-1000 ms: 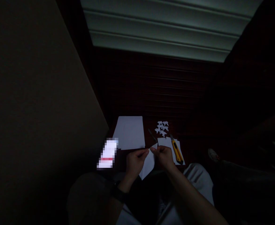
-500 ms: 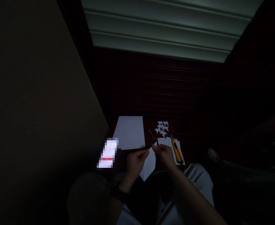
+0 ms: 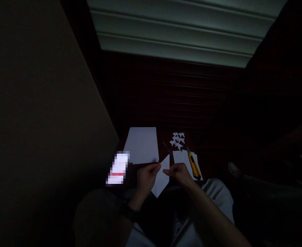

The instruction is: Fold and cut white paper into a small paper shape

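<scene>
Between my hands is a folded sheet of white paper (image 3: 161,181), its pointed top tilted up and another corner hanging toward my lap. My left hand (image 3: 146,178) pinches its left edge between thumb and fingers. On the right edge my right hand (image 3: 178,173) grips the paper, thumb lying across its face and fingers behind. Just right of that hand a yellow utility knife (image 3: 194,166) lies on several small white paper sheets (image 3: 180,157). Beyond them sits a group of small folded paper figures (image 3: 177,140).
A stack of larger white paper (image 3: 142,145) lies at the back left of the small dark table. A lit, blurred phone (image 3: 118,168) overlaps its near corner. A thin dark tool (image 3: 166,147) lies behind my hands. At far right another person's shoe (image 3: 234,169) shows.
My right hand has slid down from the paper's top corner along its right edge, leaving the tip exposed. My left hand keeps its pinch.
</scene>
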Demonstrator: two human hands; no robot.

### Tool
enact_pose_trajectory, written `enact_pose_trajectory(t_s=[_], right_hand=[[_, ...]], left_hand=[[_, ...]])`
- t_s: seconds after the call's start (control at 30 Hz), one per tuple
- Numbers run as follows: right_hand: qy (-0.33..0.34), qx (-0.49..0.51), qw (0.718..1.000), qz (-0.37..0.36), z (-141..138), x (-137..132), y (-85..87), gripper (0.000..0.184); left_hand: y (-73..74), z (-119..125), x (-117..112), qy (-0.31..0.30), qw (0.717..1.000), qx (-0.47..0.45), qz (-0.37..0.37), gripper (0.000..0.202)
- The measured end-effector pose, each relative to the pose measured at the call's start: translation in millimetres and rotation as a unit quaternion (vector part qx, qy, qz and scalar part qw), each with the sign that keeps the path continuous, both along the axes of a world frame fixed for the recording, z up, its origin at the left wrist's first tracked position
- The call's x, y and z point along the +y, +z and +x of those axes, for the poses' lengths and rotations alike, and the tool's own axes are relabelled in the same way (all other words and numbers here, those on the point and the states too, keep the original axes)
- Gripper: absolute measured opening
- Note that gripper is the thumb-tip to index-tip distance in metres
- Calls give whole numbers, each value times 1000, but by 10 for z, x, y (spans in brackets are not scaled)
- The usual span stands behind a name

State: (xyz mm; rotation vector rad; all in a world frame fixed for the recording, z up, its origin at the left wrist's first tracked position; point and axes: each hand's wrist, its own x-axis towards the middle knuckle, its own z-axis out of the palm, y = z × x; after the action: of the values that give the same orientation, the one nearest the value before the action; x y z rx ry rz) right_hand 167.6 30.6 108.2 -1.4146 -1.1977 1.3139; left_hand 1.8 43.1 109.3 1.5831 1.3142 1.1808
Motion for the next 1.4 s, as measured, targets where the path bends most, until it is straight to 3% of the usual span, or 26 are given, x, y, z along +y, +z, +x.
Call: enact_pose_trajectory(t_s=[0.23, 0.37, 0.53, 0.8, 1.03, 1.2, 1.4], right_hand=[[48, 3, 999, -22, 9, -59, 76, 35], [38, 1, 999, -31, 11, -77, 66, 37], [94, -20, 995, -4, 28, -101, 34, 42], [112, -93, 989, 24, 33, -137, 41, 46], [82, -124, 986, 72, 35, -155, 37, 44], [77, -63, 992, 74, 56, -83, 43, 35], [20, 18, 1000, -8, 55, -13, -90, 41]], left_hand=[[26, -1, 5, -7, 1000, 3, -3, 23], [43, 5, 12, -4, 1000, -2, -3, 23], [55, 5, 17, -2, 1000, 3, -6, 22], [47, -3, 45, 0, 1000, -11, -15, 24], [-17, 0, 73, -6, 997, -66, -45, 26], [-27, 27, 62, -18, 994, -90, -60, 24], [-28, 53, 15, -46, 995, -70, -60, 23]])
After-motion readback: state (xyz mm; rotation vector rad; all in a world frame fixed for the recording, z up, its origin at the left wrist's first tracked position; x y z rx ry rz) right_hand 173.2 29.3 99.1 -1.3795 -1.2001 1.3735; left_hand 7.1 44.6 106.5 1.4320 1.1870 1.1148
